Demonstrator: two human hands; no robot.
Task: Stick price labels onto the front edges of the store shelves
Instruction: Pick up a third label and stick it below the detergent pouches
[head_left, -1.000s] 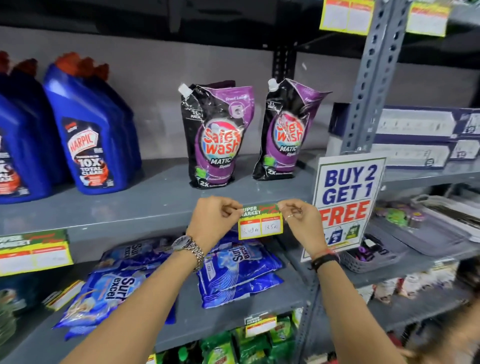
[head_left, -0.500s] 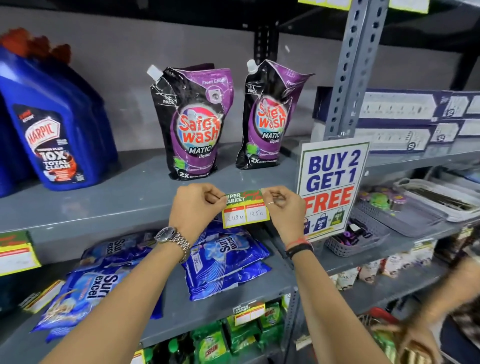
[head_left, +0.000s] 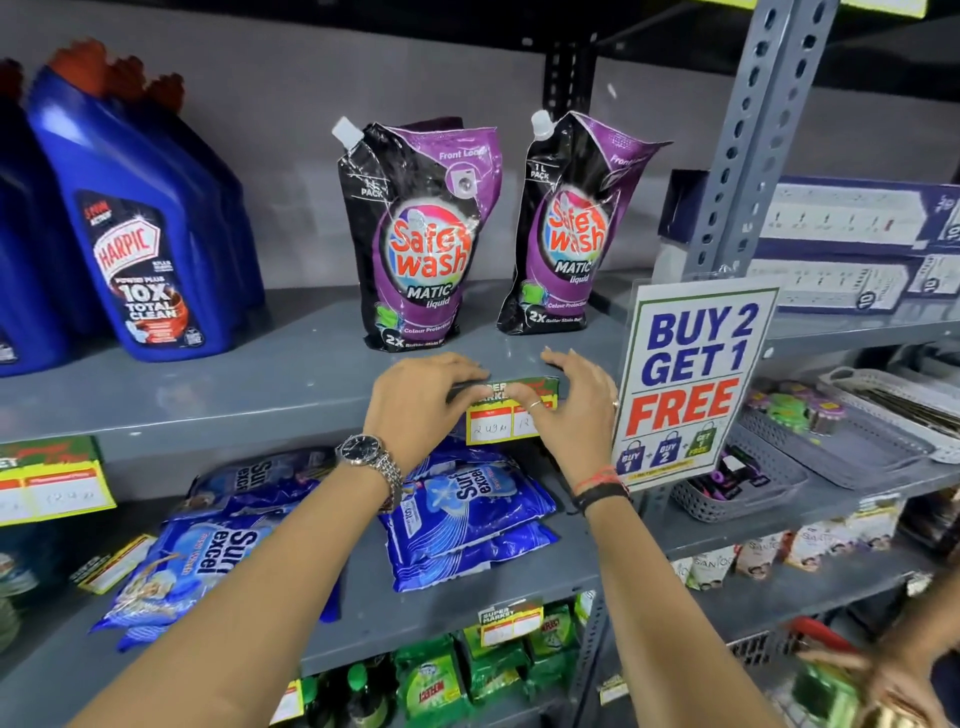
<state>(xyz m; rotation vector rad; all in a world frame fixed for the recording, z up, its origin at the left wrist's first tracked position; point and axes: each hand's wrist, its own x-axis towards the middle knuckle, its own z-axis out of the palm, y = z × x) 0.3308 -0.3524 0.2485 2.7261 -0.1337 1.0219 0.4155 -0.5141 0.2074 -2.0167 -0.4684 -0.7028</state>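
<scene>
A green, yellow and red price label (head_left: 501, 415) lies against the front edge of the grey shelf (head_left: 218, 410), below two purple Safe Wash pouches (head_left: 423, 234). My left hand (head_left: 423, 402) covers the label's left end, fingers curled over the shelf lip. My right hand (head_left: 569, 402) lies over the label's right end, fingers flat on it. Both hands press on the label; its middle with the handwritten price shows between them.
Blue Harpic bottles (head_left: 140, 218) stand at the left. A "Buy 2 Get 1 Free" sign (head_left: 691, 374) hangs just right of my right hand. Another label (head_left: 52, 480) sits on the edge at far left. Surf Excel packs (head_left: 467, 514) lie below. Another person's hand (head_left: 883, 686) is at bottom right.
My hands went from pinching the label by its corners in front of the shelf to pressing it flat against the shelf edge, fingers now spread over its ends.
</scene>
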